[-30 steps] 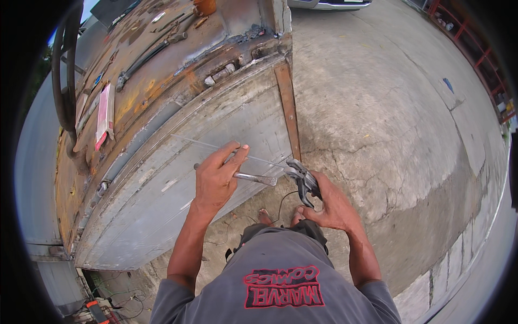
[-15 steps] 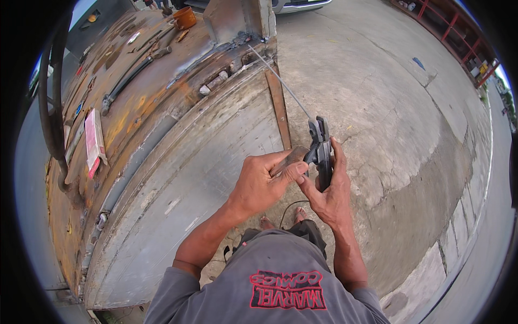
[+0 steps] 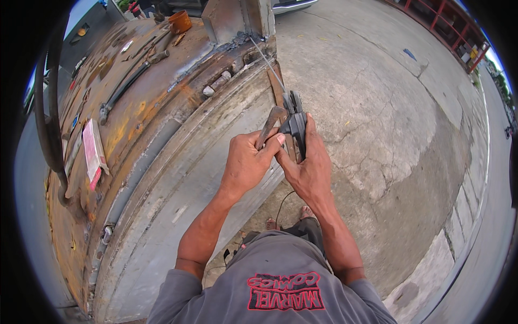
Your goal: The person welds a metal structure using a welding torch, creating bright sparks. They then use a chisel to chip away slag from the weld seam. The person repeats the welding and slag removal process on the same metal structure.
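In the head view, the right hand (image 3: 310,167) is wrapped round a black-and-grey clamp-like holder (image 3: 295,121), which grips a thin grey metal rod (image 3: 266,60) pointing toward 11 o'clock. The rod's tip lies at the dark, scorched corner below an upright grey steel plate (image 3: 224,21); whether it touches cannot be told. The left hand (image 3: 245,162) is closed on a flat brownish metal tool (image 3: 271,126), its thumb beside the holder, contact unclear. Steering the rod well would seem to call for a firm right wrist, the left fingertips as a light brace, and the loose tool angled clear of the rod; a slender rod magnifies small wobbles at its tip. On the rusty brown steel platform (image 3: 116,132), at 11 o'clock from the picture's middle, stands an orange-brown, rusty-looking bucket (image 3: 180,22), contents not visible. At 9 o'clock lies a long pink-and-white box (image 3: 94,151); what it holds cannot be made out.
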`<action>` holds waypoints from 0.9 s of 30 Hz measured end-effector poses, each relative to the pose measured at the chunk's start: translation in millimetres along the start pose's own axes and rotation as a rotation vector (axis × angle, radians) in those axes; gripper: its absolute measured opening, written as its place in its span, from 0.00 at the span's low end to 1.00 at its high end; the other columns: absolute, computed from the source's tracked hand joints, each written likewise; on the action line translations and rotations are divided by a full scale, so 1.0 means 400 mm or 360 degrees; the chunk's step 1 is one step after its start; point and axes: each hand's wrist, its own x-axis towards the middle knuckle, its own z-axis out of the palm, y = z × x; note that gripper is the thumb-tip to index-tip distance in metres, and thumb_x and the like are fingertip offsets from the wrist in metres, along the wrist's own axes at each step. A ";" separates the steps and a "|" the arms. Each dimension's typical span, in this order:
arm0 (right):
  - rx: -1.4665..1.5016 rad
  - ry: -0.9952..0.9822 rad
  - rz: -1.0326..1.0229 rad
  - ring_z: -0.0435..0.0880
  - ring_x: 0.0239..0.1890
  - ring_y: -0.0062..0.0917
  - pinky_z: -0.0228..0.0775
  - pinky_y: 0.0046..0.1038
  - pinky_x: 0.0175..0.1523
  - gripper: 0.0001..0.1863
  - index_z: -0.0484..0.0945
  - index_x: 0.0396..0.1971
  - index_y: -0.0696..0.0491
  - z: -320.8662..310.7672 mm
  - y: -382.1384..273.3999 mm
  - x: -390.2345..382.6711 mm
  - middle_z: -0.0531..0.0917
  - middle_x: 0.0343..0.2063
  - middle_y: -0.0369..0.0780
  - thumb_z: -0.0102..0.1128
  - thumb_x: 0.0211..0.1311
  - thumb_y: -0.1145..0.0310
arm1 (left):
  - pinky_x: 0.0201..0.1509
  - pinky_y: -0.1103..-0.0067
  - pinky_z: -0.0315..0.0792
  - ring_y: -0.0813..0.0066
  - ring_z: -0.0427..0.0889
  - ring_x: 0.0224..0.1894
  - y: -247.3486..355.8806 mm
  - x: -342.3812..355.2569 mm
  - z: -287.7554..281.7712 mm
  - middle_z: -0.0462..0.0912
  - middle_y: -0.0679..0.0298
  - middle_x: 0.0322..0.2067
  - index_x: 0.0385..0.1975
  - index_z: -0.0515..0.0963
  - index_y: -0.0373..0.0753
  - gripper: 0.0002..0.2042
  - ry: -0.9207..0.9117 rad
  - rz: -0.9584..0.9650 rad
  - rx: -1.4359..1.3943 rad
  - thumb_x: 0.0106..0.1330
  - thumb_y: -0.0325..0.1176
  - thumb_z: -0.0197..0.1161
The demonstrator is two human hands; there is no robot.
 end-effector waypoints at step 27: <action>-0.0001 0.0053 -0.0056 0.87 0.49 0.47 0.82 0.42 0.48 0.51 0.57 0.78 0.69 0.040 -0.020 -0.010 0.82 0.51 0.56 0.76 0.64 0.61 | 0.25 0.77 0.61 0.88 0.66 0.24 -0.008 -0.007 -0.042 0.72 0.72 0.17 0.51 0.90 0.31 0.16 -0.0053 -0.0014 -0.0054 0.75 0.38 0.69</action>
